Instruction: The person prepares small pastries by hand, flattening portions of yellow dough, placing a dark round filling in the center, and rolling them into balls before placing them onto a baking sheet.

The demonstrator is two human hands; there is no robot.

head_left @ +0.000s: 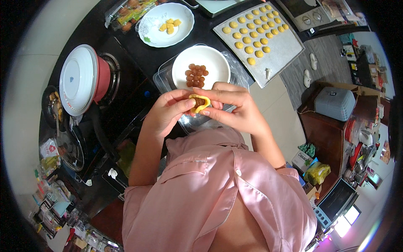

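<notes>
Between my two hands is a piece of yellow dough (206, 103), curved partway around a brown filling ball (198, 101) that still shows at its open side. The fingers and thumb of my left hand (164, 111) pinch it from the left. From the right, my right hand (237, 103) grips the dough's edge between thumb and fingers. Just beyond them, a white bowl (220, 59) holds several brown filling balls (196, 74). Farther off, several yellow dough lumps (170, 27) lie on a white plate (149, 23) with a scalloped rim.
At the far right, a metal tray (277, 63) carries rows of small yellow rounds (247, 40). Under the bowl sits a clear plastic container (161, 80). A red pot (103, 77) with a white lid and a dark frying pan (50, 111) stand at the left.
</notes>
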